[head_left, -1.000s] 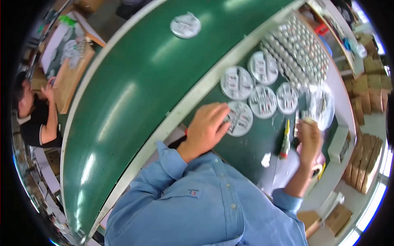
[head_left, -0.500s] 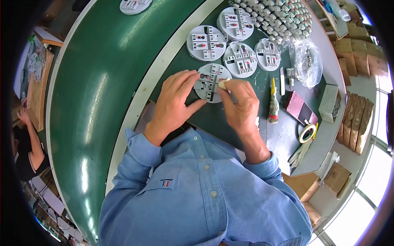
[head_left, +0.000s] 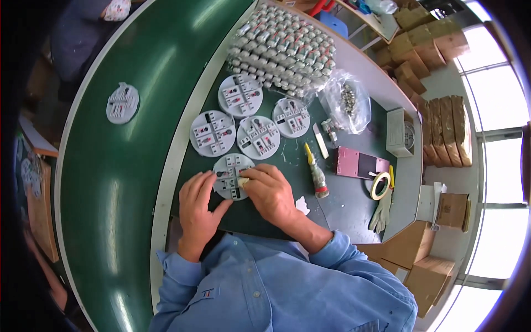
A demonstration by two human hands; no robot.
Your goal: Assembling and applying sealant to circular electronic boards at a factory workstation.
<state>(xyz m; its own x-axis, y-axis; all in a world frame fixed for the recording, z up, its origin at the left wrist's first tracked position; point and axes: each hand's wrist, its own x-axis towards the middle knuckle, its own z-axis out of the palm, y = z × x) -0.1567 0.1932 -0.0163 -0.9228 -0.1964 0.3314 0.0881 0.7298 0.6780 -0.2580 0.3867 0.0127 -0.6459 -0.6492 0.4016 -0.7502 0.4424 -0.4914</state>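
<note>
A round light-grey plastic base [head_left: 228, 169] with raised blocks, slots and small dark and red parts lies on the near part of the dark green bench. My left hand [head_left: 197, 210] steadies its left side, fingertips on the rim and thumb spread toward the near edge. My right hand [head_left: 271, 193] pinches a small cream-coloured wad [head_left: 242, 181] against the base's right side. The fingers partly hide the wad and what it touches. Just beyond are similar grey bases: one at left [head_left: 213, 134], one in the middle [head_left: 258, 137], one at right [head_left: 291, 118] and a stacked one behind [head_left: 240, 96].
Bagged rows of small metallic parts [head_left: 285, 50] and a clear bag [head_left: 348, 105] sit at the back. To the right lie a brush [head_left: 317, 176], a pink case [head_left: 354, 163], a tape roll [head_left: 380, 186] and a glove [head_left: 381, 213]. A green conveyor belt [head_left: 133, 182] carries another base [head_left: 122, 103].
My view has shifted, so the bench things appear lower and further left. Both hands stay at the same base, the right still pinching the wad. A person now shows at upper left.
</note>
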